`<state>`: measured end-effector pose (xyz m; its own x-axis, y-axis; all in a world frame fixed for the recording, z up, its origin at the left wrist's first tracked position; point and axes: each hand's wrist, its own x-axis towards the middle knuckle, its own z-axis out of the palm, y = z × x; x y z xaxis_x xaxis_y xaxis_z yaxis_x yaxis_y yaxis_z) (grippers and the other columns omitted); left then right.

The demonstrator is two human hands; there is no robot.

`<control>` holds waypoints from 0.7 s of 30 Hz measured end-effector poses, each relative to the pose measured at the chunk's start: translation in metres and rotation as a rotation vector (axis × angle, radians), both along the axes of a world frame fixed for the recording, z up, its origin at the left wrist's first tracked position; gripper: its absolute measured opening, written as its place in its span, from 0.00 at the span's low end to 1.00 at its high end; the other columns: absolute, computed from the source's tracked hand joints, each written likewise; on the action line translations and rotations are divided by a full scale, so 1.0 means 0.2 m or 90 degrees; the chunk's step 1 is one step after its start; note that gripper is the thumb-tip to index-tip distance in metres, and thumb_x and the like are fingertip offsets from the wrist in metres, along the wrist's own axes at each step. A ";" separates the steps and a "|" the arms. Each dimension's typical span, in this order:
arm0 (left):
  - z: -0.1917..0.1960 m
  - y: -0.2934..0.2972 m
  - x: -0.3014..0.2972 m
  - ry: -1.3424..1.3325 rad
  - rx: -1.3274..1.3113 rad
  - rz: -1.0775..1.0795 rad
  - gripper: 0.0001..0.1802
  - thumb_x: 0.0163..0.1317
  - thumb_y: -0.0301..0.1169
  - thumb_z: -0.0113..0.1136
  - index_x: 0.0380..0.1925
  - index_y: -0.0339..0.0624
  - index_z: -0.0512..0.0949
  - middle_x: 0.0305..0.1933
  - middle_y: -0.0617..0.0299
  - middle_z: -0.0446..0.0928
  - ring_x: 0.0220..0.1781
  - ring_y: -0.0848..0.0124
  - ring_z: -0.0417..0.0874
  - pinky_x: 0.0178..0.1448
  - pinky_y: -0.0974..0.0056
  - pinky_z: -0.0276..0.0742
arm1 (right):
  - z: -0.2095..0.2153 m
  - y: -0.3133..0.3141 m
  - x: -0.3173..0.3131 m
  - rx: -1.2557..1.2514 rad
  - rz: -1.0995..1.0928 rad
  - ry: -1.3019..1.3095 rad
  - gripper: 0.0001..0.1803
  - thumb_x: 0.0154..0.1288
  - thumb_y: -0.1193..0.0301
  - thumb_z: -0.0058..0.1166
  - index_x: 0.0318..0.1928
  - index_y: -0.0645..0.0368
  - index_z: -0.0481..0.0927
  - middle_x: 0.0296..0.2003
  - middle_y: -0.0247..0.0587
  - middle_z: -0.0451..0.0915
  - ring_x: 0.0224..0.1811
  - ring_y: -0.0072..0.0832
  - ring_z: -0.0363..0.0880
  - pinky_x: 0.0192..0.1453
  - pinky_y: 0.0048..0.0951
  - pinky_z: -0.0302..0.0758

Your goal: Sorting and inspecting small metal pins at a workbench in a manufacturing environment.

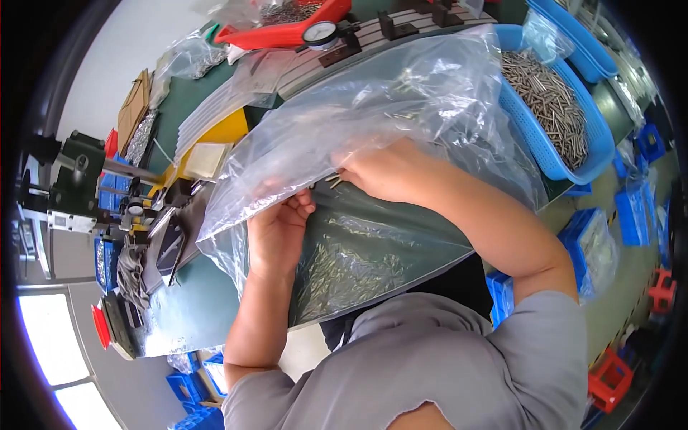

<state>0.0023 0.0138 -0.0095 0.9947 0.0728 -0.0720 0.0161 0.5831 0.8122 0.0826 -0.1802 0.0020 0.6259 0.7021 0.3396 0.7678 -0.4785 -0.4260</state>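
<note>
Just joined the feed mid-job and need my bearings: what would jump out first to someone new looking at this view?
First, the big clear plastic bag spread across the middle of the green bench, with the right hand reaching inside it and the left hand gripping its lower edge. Next, the blue basket at the upper right, heaped with thin metal pins. More pins lie piled in the bag's lower part.

Plastic bag (401, 107) on table (193, 301); pins (344, 276) inside bag; basket (566, 122) right of bag; dial gauge (320, 34) behind.
</note>
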 end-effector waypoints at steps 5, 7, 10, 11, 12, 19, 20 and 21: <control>-0.01 -0.01 0.00 0.026 -0.008 0.014 0.08 0.58 0.27 0.51 0.38 0.39 0.72 0.32 0.56 0.75 0.33 0.68 0.76 0.38 0.65 0.75 | 0.06 -0.01 -0.01 -0.012 0.057 0.119 0.10 0.55 0.69 0.56 0.38 0.56 0.76 0.37 0.46 0.78 0.44 0.45 0.75 0.46 0.42 0.72; 0.00 -0.03 0.00 0.026 -0.008 0.019 0.08 0.58 0.27 0.51 0.38 0.38 0.71 0.32 0.56 0.75 0.33 0.68 0.76 0.38 0.65 0.75 | -0.02 0.03 0.01 0.105 0.038 -0.049 0.10 0.53 0.72 0.56 0.38 0.56 0.76 0.36 0.46 0.77 0.42 0.46 0.75 0.45 0.42 0.72; 0.01 -0.04 0.00 0.019 -0.004 0.020 0.07 0.58 0.26 0.50 0.38 0.38 0.71 0.32 0.56 0.75 0.33 0.68 0.76 0.38 0.65 0.75 | -0.06 0.11 0.01 0.162 0.004 -0.114 0.10 0.50 0.76 0.56 0.36 0.57 0.76 0.33 0.46 0.77 0.39 0.46 0.75 0.42 0.42 0.72; 0.01 -0.05 0.01 0.029 -0.008 0.025 0.07 0.58 0.26 0.50 0.38 0.38 0.71 0.32 0.56 0.75 0.32 0.68 0.76 0.38 0.65 0.75 | -0.05 0.12 0.01 0.157 0.008 -0.121 0.10 0.50 0.76 0.56 0.36 0.57 0.76 0.33 0.46 0.77 0.39 0.46 0.75 0.42 0.42 0.72; 0.01 -0.05 0.02 0.036 -0.012 0.021 0.07 0.58 0.26 0.51 0.38 0.39 0.71 0.32 0.56 0.75 0.32 0.68 0.76 0.38 0.65 0.75 | -0.04 0.12 0.01 0.177 0.019 -0.105 0.10 0.48 0.76 0.55 0.35 0.57 0.76 0.33 0.47 0.77 0.38 0.46 0.75 0.40 0.42 0.72; 0.05 -0.06 -0.03 0.036 -0.002 0.012 0.06 0.60 0.26 0.52 0.37 0.40 0.71 0.31 0.57 0.75 0.31 0.69 0.76 0.36 0.66 0.74 | 0.00 0.12 -0.04 0.200 0.028 -0.126 0.08 0.49 0.75 0.54 0.33 0.60 0.74 0.29 0.48 0.76 0.34 0.47 0.76 0.36 0.43 0.71; 0.05 -0.07 -0.03 0.057 0.007 0.007 0.06 0.60 0.26 0.52 0.37 0.40 0.71 0.31 0.57 0.75 0.31 0.69 0.76 0.35 0.66 0.74 | 0.01 0.10 -0.04 0.192 0.020 -0.135 0.08 0.49 0.75 0.54 0.33 0.60 0.74 0.29 0.48 0.76 0.34 0.47 0.76 0.36 0.43 0.71; 0.04 -0.08 -0.02 0.081 0.015 -0.003 0.05 0.60 0.26 0.52 0.37 0.39 0.72 0.31 0.57 0.76 0.31 0.69 0.77 0.35 0.66 0.74 | 0.01 0.07 -0.05 0.186 -0.011 -0.033 0.07 0.52 0.74 0.54 0.33 0.60 0.74 0.30 0.48 0.76 0.34 0.47 0.76 0.37 0.42 0.72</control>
